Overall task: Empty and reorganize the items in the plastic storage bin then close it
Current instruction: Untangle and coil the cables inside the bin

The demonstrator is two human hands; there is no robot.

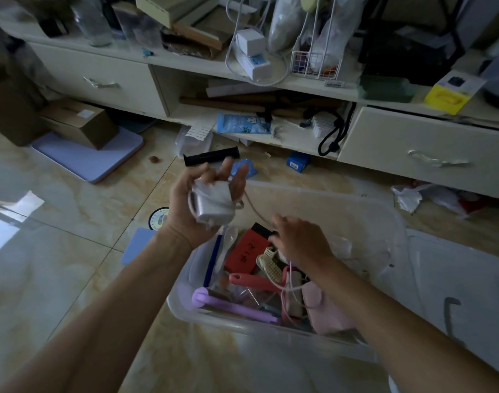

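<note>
On a glossy tiled floor before a cluttered low cabinet [106,78], the clear plastic bin [384,222] sits near and right, still crowded with brushes and handles. The left hand [197,199] curls around a white charger block [214,202] above the bin's far-left corner, while the right hand [299,242], fingers closed, appears to pinch its trailing cord [256,211]. Emptying is under way; next, the cord needs freeing from the clutter.

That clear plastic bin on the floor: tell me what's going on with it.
A person is unpacking the clear plastic storage bin on the tiled floor. The left hand holds a white power adapter block above the bin; its thin cord trails toward the right hand, which is down among the contents. A red box, purple plastic handle and cream brush remain inside. The lid lies alongside, off.
</note>
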